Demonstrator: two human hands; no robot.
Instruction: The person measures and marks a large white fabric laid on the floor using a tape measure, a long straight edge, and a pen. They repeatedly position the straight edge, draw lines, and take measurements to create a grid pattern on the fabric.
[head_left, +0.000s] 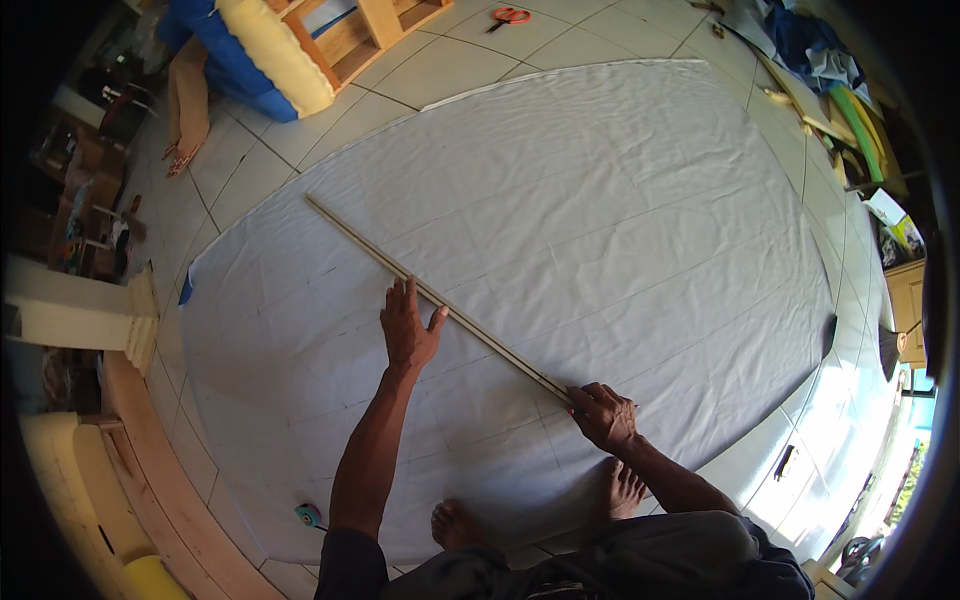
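A large sheet of pale grey-white fabric (640, 220) lies spread on the floor, with faint drawn lines across it. Diagonally over it rests a long, thin straightedge (490, 342), running from the upper left to my right hand. My left hand (408, 330) presses on the straightedge near its middle, fingers stretched out and thumb apart. At the near end, my right hand (604, 416) is closed around a thin pen, mostly hidden, with a bit of red showing by the fingertips. My bare feet (618, 488) are at the fabric's near edge.
A teal tape measure (308, 515) lies on the fabric's lower left. Orange-handled scissors (510, 16) lie on the tiles beyond. A wooden frame with blue and cream padding (275, 60) stands at the upper left, near another person's leg (188, 105). Scraps and boards (815, 105) line the right.
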